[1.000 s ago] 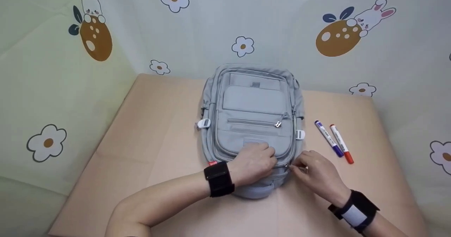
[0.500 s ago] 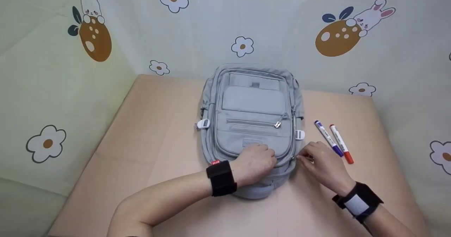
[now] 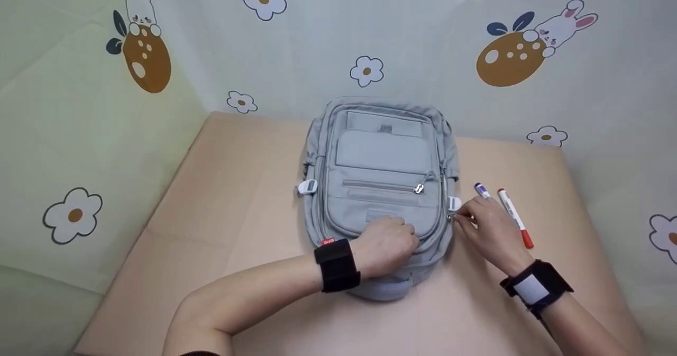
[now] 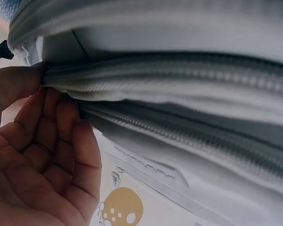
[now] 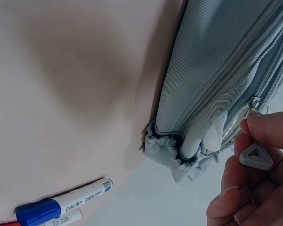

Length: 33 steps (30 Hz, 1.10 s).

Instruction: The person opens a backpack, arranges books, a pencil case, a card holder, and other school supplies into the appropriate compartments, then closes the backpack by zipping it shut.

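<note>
A grey backpack [image 3: 385,155] lies front side up on the table, its top handle toward me. My left hand [image 3: 385,246] is on its near part. In the left wrist view that hand's thumb and fingers pinch a zippered fabric edge [image 4: 61,82] between two rows of zipper teeth. At the bag's right side, just below a white buckle [image 3: 454,203], my right hand [image 3: 489,231] pinches a zipper pull [image 5: 253,106]. A pale triangular tab [image 5: 256,157] hangs against its fingers. Another zipper slider [image 3: 418,188] sits on the front pocket.
Right of the bag lie two markers: one with a red cap [image 3: 514,216], the other with a blue cap [image 5: 40,212], partly behind my right hand in the head view. A patterned cloth [image 3: 296,49] stands behind the tan tabletop [image 3: 232,186].
My right hand has moved away from me along the bag's right edge, carrying the zipper pull from the near corner up to the white buckle. The left hand keeps its place.
</note>
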{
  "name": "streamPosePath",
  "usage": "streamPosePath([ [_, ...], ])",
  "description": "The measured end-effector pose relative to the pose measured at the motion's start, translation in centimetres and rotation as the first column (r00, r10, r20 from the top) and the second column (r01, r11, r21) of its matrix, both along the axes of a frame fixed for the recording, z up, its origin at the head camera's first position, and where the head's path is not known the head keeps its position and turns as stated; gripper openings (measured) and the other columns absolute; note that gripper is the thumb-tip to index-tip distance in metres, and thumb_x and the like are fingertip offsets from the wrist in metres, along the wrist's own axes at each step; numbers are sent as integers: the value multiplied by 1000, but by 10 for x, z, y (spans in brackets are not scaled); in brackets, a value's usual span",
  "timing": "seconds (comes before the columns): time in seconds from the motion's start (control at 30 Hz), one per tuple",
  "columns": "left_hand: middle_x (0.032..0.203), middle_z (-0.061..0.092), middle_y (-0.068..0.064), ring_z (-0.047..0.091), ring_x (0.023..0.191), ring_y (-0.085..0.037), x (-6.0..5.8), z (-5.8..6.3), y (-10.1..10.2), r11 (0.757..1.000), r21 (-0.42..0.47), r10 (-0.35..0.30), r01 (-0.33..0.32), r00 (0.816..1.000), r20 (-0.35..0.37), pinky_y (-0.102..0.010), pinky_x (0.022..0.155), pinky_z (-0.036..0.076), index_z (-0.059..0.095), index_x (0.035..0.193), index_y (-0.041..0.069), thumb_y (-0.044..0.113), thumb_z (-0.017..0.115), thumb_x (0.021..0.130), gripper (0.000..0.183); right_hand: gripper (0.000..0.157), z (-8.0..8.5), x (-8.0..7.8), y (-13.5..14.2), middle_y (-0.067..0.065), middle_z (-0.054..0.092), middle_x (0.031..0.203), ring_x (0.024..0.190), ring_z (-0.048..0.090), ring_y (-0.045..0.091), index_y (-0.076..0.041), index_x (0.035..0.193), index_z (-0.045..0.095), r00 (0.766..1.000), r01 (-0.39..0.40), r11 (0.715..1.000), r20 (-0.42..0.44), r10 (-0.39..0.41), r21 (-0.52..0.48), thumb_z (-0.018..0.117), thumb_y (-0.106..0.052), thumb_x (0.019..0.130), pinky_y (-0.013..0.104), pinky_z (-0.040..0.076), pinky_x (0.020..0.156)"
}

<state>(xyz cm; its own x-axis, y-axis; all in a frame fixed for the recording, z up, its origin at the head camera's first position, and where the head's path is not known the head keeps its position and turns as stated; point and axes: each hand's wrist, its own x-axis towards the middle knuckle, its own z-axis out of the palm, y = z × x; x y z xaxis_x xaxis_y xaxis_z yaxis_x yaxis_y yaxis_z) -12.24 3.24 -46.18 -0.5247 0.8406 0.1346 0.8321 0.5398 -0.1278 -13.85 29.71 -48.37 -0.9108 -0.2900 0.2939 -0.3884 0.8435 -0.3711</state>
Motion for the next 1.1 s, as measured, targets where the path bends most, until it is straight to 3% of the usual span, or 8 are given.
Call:
streamPosePath([
  [0.17, 80, 66, 3, 57, 68, -16, -2, 13, 13, 999, -28, 17, -17, 1000, 12, -31, 51, 46, 74, 84, 19, 23, 61, 96, 17, 9, 2, 1, 1, -1, 65, 88, 82, 56, 17, -10, 97, 73, 1000, 10, 1000, 3, -10, -12, 78, -7, 90, 36, 50, 70],
  [0.4, 79, 65, 4, 58, 69, -14, -7, 29, 53, 994, -81, 78, -78, 997, -5, -30, 49, 48, 72, 85, 19, 27, 61, 94, 16, 6, 5, 2, 0, -1, 64, 86, 81, 55, 18, -11, 92, 72, 1000, 6, 1000, -28, -7, -18, 78, -9, 90, 36, 49, 68],
  [0.67, 86, 66, 6, 58, 74, -13, -17, 18, 86, 955, -218, 196, -200, 980, -43, -29, 56, 50, 76, 99, 22, 33, 65, 92, 17, 7, 9, 3, -5, -1, 64, 83, 78, 54, 17, -10, 90, 73, 998, -1, 1000, -57, 0, -16, 78, -6, 88, 35, 48, 66],
  [0.83, 85, 66, 7, 59, 72, -13, -21, 13, 87, 955, -229, 183, -188, 982, -44, -30, 54, 51, 75, 99, 23, 31, 63, 92, 16, 6, 11, 2, -5, -1, 64, 84, 78, 54, 16, -11, 91, 74, 999, -8, 1000, -42, 7, -15, 79, -8, 89, 35, 48, 67],
  [1.1, 81, 65, 6, 59, 69, -14, -22, 10, 81, 976, -163, 142, -142, 990, -7, -33, 48, 50, 72, 86, 22, 29, 66, 89, 10, 8, 9, -6, 0, -1, 64, 84, 78, 54, 17, -11, 90, 73, 997, -28, 1000, -75, 29, 11, 80, -7, 88, 35, 48, 66],
])
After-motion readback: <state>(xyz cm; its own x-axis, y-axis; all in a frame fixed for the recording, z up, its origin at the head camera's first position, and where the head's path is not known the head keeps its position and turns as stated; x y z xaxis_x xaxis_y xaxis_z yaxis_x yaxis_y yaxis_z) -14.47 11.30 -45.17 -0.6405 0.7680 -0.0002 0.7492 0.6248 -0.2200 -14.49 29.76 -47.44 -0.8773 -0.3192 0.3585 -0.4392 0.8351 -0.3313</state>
